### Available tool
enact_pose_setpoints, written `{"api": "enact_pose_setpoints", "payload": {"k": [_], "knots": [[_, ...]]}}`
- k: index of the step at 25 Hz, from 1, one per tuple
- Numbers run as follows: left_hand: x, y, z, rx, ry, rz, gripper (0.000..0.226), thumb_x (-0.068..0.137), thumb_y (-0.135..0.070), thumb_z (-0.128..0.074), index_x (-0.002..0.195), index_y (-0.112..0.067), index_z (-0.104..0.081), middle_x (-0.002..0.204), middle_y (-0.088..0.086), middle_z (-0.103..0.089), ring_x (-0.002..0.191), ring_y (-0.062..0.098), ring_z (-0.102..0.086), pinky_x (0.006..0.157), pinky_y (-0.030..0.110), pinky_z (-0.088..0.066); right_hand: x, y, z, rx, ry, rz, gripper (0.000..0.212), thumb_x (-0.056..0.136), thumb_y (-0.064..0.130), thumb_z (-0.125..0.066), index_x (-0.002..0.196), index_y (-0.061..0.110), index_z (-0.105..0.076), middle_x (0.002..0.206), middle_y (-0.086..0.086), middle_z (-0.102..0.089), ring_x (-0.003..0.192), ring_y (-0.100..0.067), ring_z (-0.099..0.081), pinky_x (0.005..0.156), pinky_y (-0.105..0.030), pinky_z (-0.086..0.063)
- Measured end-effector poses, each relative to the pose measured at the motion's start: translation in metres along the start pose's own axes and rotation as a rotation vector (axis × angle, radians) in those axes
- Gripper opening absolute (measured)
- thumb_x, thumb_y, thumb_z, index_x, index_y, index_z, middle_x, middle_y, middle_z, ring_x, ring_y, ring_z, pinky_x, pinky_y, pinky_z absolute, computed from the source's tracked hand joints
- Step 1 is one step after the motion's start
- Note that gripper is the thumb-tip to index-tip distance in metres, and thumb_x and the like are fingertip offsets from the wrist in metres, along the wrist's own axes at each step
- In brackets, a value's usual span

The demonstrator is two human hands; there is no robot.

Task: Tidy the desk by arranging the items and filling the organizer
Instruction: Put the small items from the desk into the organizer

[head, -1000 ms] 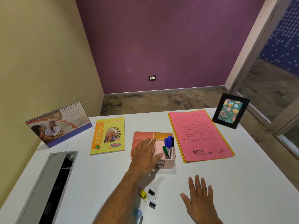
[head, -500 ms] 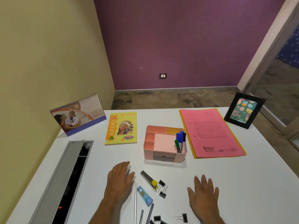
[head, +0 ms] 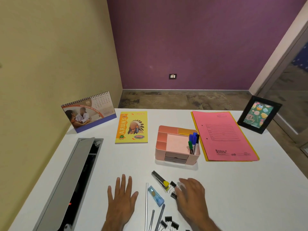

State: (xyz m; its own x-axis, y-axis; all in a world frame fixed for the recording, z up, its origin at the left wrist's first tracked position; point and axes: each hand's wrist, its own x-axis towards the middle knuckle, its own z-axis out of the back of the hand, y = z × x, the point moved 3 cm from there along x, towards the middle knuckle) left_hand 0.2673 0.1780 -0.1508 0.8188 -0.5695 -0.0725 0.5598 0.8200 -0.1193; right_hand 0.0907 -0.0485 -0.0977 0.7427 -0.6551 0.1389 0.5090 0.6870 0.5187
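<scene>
Both hands are low on the white worktop [head: 250, 189]. The left hand [head: 122, 197] lies flat, fingers spread, grasping nothing. The right hand [head: 191, 195] reaches over two binder clips [head: 173, 189]; I cannot tell whether it grips them. Between the hands lie a ruler [head: 146, 205] and stapler [head: 160, 179]. Beyond them stands the pink organizer [head: 176, 145], markers [head: 193, 142] upright in its right compartment.

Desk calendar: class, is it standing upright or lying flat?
Upright. The desk calendar stands tent-style on the table, its spiral binding on top.
</scene>
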Motion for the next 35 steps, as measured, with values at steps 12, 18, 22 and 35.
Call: {"api": "enact_pose_setpoints", "payload": {"k": [12,18,22,35], "knots": [[0.006,0.001,-0.006,-0.121,0.072,0.007,0.068,0.092,-0.068,-0.024,0.146,-0.029,-0.037,0.158,0.002,-0.031,0.151,0.016,0.006,0.118,0.046,0.012,0.022,0.058,-0.022,0.088,0.117,-0.173,0.012,0.085,0.033,-0.065,0.091,0.032,-0.074,0.078,0.009,-0.073,0.076,-0.015,-0.061,0.077,-0.027,-0.049],[0.024,-0.042,0.045,-0.503,-0.098,-0.276,0.07,0.086,-0.062,-0.052,0.147,-0.035,-0.033,0.152,-0.021,-0.031,0.142,0.0,-0.019,0.117,0.022,-0.01,0.047,0.074,0.002,0.368,0.033,-0.184,0.008,0.081,0.028,-0.072,0.084,0.026,-0.079,0.076,0.017,-0.074,0.073,-0.005,-0.067,0.073,-0.029,-0.057],[0.046,-0.084,0.091,-0.621,-0.154,-0.468,0.061,0.08,-0.041,-0.063,0.139,-0.032,-0.048,0.137,-0.023,-0.046,0.13,-0.004,-0.036,0.111,0.026,-0.033,0.064,0.084,0.016,0.459,0.007,-0.117,0.009,0.081,0.023,-0.071,0.078,0.026,-0.079,0.071,0.017,-0.073,0.07,-0.006,-0.068,0.069,-0.028,-0.057],[0.142,-0.119,0.177,-0.958,-0.26,-0.307,0.054,0.08,-0.017,-0.078,0.128,-0.029,-0.054,0.111,-0.01,-0.067,0.1,0.005,-0.062,0.084,0.027,-0.054,0.028,0.072,-0.004,0.225,0.394,-0.286,0.034,0.071,0.055,-0.07,0.093,0.03,-0.063,0.079,0.008,-0.067,0.073,-0.007,-0.064,0.067,-0.027,-0.054]]}}
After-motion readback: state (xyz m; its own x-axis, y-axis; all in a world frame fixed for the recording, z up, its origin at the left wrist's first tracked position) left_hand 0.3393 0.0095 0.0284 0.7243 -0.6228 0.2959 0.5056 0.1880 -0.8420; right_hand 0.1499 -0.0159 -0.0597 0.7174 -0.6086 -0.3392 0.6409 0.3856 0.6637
